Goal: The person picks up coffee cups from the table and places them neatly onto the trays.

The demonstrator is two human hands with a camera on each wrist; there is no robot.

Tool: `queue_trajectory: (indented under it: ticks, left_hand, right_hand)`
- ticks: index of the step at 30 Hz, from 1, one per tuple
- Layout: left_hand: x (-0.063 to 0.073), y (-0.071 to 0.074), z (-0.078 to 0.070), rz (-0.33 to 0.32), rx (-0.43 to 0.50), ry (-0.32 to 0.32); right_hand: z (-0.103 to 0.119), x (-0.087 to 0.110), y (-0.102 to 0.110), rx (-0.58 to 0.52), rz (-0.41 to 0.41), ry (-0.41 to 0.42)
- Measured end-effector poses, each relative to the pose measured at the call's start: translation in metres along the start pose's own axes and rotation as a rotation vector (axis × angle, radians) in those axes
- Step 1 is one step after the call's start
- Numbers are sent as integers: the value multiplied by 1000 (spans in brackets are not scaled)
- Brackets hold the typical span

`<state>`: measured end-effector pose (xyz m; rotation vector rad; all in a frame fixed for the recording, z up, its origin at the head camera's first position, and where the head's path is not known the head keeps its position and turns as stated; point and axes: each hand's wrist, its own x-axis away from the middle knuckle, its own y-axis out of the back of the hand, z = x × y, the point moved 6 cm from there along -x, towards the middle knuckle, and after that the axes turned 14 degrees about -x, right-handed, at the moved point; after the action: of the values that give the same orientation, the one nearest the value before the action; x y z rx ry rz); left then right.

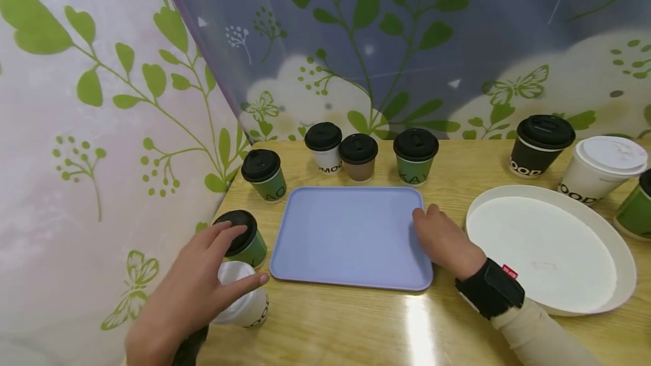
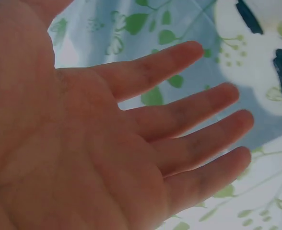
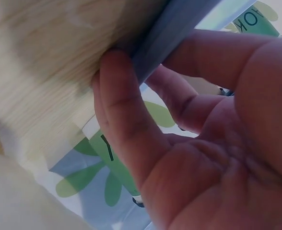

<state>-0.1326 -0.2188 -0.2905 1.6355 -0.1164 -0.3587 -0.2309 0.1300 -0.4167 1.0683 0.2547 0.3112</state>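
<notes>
A shallow blue-purple rectangular tray lies on the wooden table. My right hand pinches its right edge; the right wrist view has the thumb and fingers on either side of the tray rim. Over at the left, my left hand hovers with fingers spread and palm bare in its wrist view. It overlaps a white-lidded paper cup and a green cup with a black lid, partly hiding both.
Behind the tray stand lidded cups: green, white, brown and another green. A round white tray lies at the right, with a black cup, a white cup and a green cup by it.
</notes>
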Motion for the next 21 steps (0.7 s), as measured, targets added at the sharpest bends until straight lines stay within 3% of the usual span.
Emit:
queue_trajectory:
  ticks: [5,12,21]
  left_hand:
    - [7,-13,8,-36,-11,17]
    - [15,-30,14,23,-27,66]
    - [20,-42,17,47,12,102]
  right_hand:
    - [0,0,-1,1,23,-13]
    - [0,0,-2,7,49,-51]
    - [-1,1,-2,8,32,-41]
